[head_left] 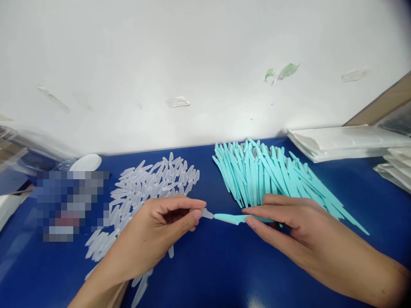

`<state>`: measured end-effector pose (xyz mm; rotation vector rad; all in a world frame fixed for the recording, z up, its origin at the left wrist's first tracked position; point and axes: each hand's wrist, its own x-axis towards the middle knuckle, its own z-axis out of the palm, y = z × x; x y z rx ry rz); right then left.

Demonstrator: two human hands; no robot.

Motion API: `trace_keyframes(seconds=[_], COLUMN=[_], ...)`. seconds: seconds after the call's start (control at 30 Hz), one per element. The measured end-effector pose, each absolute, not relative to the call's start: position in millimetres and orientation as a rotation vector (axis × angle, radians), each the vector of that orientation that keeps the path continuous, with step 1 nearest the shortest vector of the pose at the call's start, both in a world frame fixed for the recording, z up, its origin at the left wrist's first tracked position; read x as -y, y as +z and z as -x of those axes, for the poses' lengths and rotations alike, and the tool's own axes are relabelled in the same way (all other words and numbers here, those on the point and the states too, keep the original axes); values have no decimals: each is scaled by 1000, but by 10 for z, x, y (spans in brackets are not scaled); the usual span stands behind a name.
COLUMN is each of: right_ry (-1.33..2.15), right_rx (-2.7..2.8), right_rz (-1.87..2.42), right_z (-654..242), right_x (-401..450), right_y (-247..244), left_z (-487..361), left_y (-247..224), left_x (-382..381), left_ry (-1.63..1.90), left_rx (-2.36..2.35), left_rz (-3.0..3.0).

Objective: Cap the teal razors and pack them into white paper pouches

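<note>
My left hand [157, 231] pinches a small translucent plastic cap [207, 213] between thumb and fingers. In my right hand [308, 239] is a turquoise eyebrow razor [229, 219], gripped by its handle with the blade end pointing left. The razor's tip and the cap's right end meet or nearly meet; I cannot tell whether they touch. Behind and beneath my left hand spreads a loose pile of translucent caps [136, 188]. A heap of turquoise eyebrow razors [253, 179] lies just beyond my right hand, mostly with handles slanting toward me.
Everything lies on a blue tabletop [205, 273], which meets a white wall [205, 64] at the back. White packets [349, 141] are stacked at the far right. A white round object [86, 163] sits at the left, beside a pixelated patch. Clear plastic wrap lies farther left.
</note>
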<state>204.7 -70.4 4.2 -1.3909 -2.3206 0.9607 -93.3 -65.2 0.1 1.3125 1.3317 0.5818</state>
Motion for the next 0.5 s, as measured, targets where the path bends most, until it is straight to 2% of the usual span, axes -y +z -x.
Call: trace_keyframes(seconds=[0.2,0.4,0.5], right_ry=[920,670,657], right_rx=[2349,2369,2438], right_rz=[1384,1286,1283], right_z=[-2016,-2021,-2067], right_x=[735,820,854], right_y=[67,-39,-19], left_z=[785,554,508], left_y=[9,-46,-30], left_x=[677,783,823], left_ry=[539,481,386], left_rx=[-1297,-1224,-1219], left_rz=[-1256,-1213,-1353])
